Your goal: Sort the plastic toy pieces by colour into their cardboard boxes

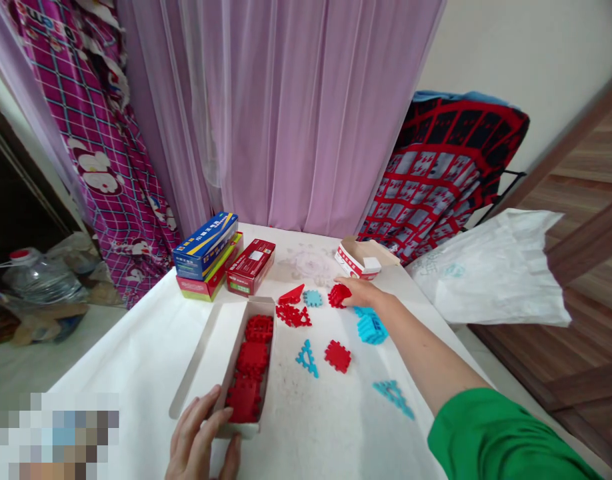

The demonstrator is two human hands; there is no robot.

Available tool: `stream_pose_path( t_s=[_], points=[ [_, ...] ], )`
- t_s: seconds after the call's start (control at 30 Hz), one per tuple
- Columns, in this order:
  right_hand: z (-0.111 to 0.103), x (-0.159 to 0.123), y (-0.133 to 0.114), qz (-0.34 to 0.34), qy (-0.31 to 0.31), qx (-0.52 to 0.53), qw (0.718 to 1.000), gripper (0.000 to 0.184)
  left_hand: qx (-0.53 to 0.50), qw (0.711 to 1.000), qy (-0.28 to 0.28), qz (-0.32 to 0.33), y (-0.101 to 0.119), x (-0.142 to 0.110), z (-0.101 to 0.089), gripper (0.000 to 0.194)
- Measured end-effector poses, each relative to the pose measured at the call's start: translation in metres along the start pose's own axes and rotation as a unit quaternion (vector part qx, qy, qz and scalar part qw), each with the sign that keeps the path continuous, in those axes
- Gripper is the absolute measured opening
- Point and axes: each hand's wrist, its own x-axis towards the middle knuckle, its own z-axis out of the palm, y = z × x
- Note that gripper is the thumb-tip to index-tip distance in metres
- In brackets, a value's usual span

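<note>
My left hand (202, 437) rests at the near end of a long open cardboard box (237, 347), fingers curled around its corner. Red toothed plastic pieces (251, 370) fill the box. My right hand (360, 291), arm stretched forward in a green sleeve, closes on a red toothed piece (339, 295) on the white table (146, 353). Near that hand lie blue pieces (371, 327), a small blue piece (313, 298), red triangular pieces (292, 308), a red square piece (337, 355) and two blue triangles (307, 358) (395, 397).
Stacked boxes (206, 257) and a red box (250, 267) stand at the table's back left. A small red-and-white open box (359, 260) sits at the back. A white bag (491, 267) lies at the right. Purple curtains (296, 113) hang behind.
</note>
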Motion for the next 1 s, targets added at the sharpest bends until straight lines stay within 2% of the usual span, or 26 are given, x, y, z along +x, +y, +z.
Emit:
stream_pose_path(
  t_s=[0.17, 0.27, 0.33, 0.47, 0.57, 0.67, 0.87, 1.0],
  points=[
    [-0.013, -0.011, -0.009, 0.033, 0.011, -0.014, 0.999, 0.064, 0.010, 1.000, 0.008, 0.009, 0.006, 0.008, -0.002, 0.040],
    [-0.026, -0.022, -0.028, 0.031, 0.024, -0.005, 0.999, 0.065, 0.012, 1.000, 0.017, 0.011, 0.009, 0.012, -0.002, 0.036],
    [-0.035, -0.033, -0.052, 0.005, 0.028, 0.013, 1.000, 0.066, 0.009, 0.999, 0.028, 0.012, 0.011, 0.014, -0.002, 0.034],
    [-0.044, -0.061, -0.121, -0.102, 0.022, 0.050, 0.993, 0.063, -0.004, 0.999, 0.037, -0.001, 0.015, 0.016, -0.002, 0.034],
    [-0.043, -0.079, -0.168, -0.171, 0.008, 0.052, 0.984, 0.061, -0.005, 0.999, 0.036, -0.003, 0.018, 0.018, -0.004, 0.033],
    [-0.038, -0.083, -0.198, -0.205, 0.007, 0.045, 0.978, 0.058, 0.000, 0.999, 0.037, 0.002, 0.020, 0.020, -0.005, 0.032],
    [-0.022, -0.069, -0.223, -0.215, 0.001, -0.001, 0.977, 0.052, 0.003, 0.999, 0.046, -0.002, 0.022, 0.022, -0.005, 0.030],
    [-0.011, -0.067, -0.228, -0.234, 0.005, -0.012, 0.972, 0.064, 0.004, 0.999, 0.048, -0.004, 0.021, 0.020, -0.005, 0.030]
  ],
)
